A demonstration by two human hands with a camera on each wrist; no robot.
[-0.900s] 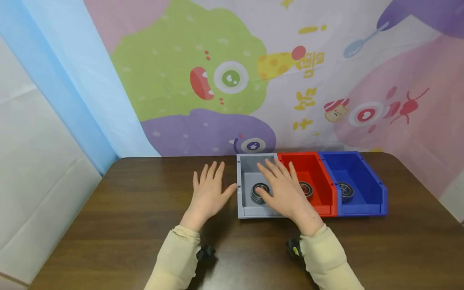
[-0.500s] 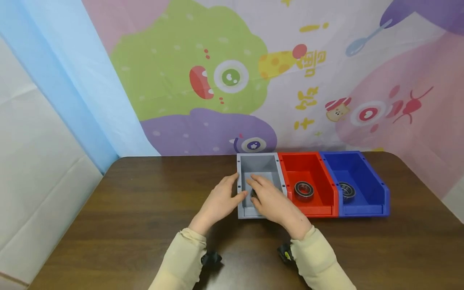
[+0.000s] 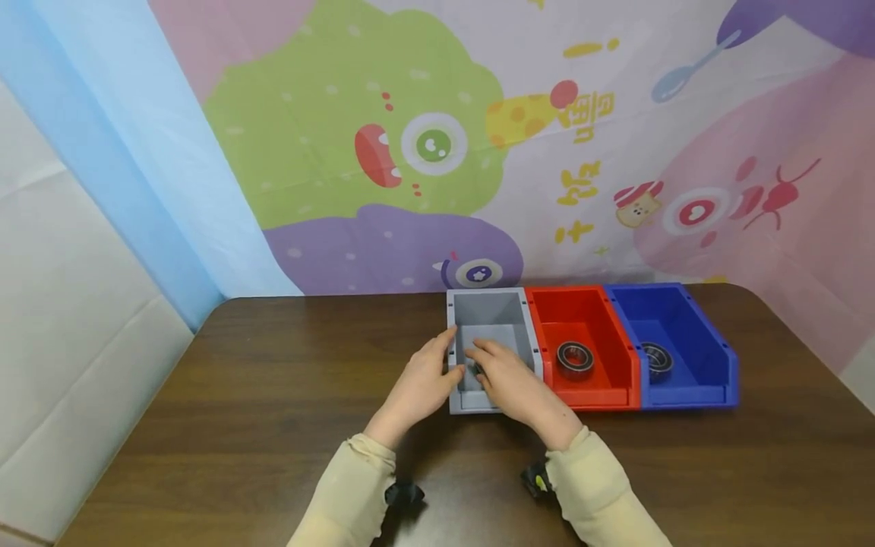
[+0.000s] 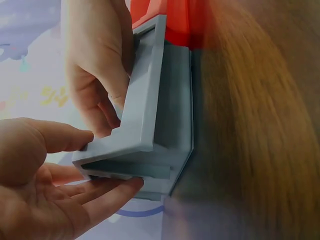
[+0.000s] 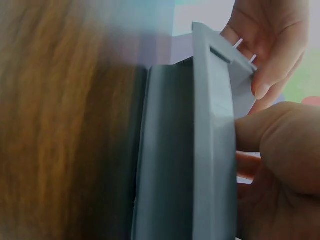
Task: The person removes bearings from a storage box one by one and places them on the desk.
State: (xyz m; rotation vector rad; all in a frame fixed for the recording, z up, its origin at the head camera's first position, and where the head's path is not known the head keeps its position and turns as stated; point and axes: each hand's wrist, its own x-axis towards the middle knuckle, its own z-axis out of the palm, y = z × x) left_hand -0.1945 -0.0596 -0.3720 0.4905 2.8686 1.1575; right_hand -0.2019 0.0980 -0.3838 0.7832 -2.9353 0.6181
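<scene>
My left hand [image 3: 422, 384] holds the left wall of the grey bin [image 3: 495, 308], thumb on the rim and fingers along its outer side in the left wrist view. Reaching down into that same bin, my right hand [image 3: 509, 384] has its thumb and fingers curled around a bearing. Only a dark sliver of this bearing [image 3: 478, 368] shows between the fingers in the head view; the bin's front lip hides it in the right wrist view. Another bearing [image 3: 575, 358] lies in the red bin [image 3: 625, 365], and one more bearing [image 3: 657, 360] sits in the blue bin [image 3: 707, 357].
The three bins stand side by side on a brown wooden table [image 3: 273, 395], toward its back right. A printed cartoon curtain [image 3: 307, 152] hangs right behind the table. Pale panels [image 3: 82, 304] rise at the left.
Both hands came together at the grey bin: the left moved right onto its wall, the right moved left and down into it, fingers closing at the bearing. During the last half second they barely shifted.
</scene>
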